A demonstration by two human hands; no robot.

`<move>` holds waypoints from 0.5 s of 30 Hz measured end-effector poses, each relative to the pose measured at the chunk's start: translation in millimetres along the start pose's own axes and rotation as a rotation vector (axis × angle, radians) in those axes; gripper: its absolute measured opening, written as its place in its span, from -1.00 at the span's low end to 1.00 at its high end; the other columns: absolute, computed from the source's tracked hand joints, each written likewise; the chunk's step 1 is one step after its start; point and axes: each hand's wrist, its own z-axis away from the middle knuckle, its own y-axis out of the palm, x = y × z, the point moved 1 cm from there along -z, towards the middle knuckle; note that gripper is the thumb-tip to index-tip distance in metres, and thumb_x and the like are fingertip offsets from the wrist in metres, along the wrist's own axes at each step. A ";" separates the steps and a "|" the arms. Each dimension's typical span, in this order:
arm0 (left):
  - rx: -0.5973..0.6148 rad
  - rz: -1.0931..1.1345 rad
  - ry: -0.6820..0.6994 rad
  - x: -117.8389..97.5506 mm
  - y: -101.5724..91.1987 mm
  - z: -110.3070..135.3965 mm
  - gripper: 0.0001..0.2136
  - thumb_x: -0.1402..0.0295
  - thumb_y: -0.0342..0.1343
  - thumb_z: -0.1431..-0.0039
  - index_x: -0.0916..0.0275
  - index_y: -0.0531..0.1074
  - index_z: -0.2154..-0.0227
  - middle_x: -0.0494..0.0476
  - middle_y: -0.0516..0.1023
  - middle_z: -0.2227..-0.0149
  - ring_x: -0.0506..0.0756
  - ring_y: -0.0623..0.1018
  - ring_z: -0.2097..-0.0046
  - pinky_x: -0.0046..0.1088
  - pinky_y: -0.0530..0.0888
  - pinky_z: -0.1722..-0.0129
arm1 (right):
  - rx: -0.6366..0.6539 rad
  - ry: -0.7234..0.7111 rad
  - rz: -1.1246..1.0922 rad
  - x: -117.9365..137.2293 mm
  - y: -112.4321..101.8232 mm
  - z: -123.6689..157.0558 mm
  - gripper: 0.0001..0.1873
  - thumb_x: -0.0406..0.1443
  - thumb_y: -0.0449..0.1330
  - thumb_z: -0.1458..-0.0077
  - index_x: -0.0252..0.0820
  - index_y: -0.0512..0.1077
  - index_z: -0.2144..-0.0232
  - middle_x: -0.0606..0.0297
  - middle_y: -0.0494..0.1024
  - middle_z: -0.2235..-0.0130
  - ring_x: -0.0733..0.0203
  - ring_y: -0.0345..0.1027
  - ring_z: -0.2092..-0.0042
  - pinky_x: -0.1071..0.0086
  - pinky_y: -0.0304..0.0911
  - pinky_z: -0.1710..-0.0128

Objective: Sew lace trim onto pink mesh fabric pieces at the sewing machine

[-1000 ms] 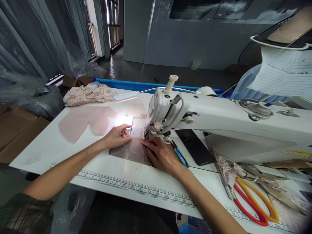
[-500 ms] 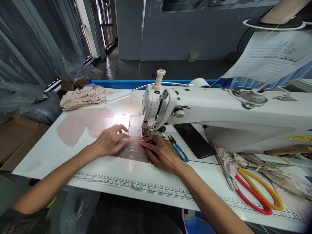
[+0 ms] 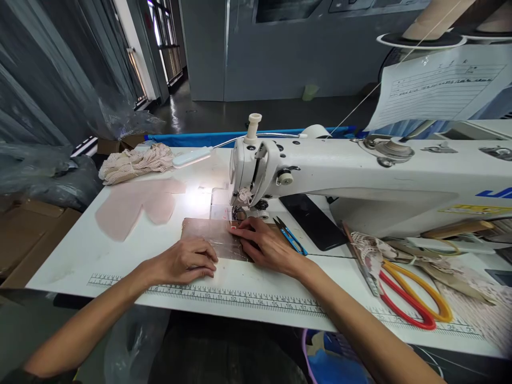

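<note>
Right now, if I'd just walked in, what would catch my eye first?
Probably the big white sewing machine, stretching across the right half of the view. Next, the person's hands: the right hand rests on a shiny brownish sheet near the needle, the left hand by the sheet's near edge. Then the red-and-yellow-handled scissors, bright at the table's right.

Beyond the white worktable with ruler markings along its edge [image 3: 68, 261], I see a flat dark-grey wall [image 3: 276, 64] meeting a glossy dark floor [image 3: 216, 114]. Blue-grey pleated curtains [image 3: 44, 80] hang at left, near a tall barred window [image 3: 163, 34] bright with daylight.
</note>
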 end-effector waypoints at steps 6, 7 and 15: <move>0.047 0.043 0.000 0.7 1.0 2.3 -0.90 0.39 0.22 -0.18 0.35 0.53 0.37 0.24 0.56 0.28 0.08 0.55 0.25 -0.40 0.49 0.25 | -0.068 -0.041 -0.014 -0.3 6.1 8.0 -0.60 -0.41 0.06 -0.19 -0.09 0.47 -0.04 0.06 0.35 0.04 0.04 0.29 -0.05 0.01 0.32 -0.08; 0.037 0.035 0.004 1.2 1.5 2.1 -0.90 0.41 0.20 -0.20 0.34 0.53 0.39 0.23 0.57 0.29 0.07 0.55 0.26 -0.41 0.48 0.27 | -0.078 -0.041 -0.018 -0.2 6.8 8.6 -0.60 -0.40 0.06 -0.19 -0.09 0.47 -0.04 0.07 0.35 0.04 0.04 0.29 -0.05 0.01 0.31 -0.08; -0.025 0.056 0.015 0.5 2.4 0.1 -0.93 0.44 0.19 -0.21 0.33 0.54 0.35 0.24 0.58 0.28 0.07 0.56 0.24 -0.41 0.50 0.24 | -0.097 -0.035 0.020 -0.1 9.7 9.5 -0.58 -0.39 0.07 -0.21 -0.07 0.42 -0.09 0.08 0.35 0.03 0.04 0.28 -0.05 0.02 0.31 -0.09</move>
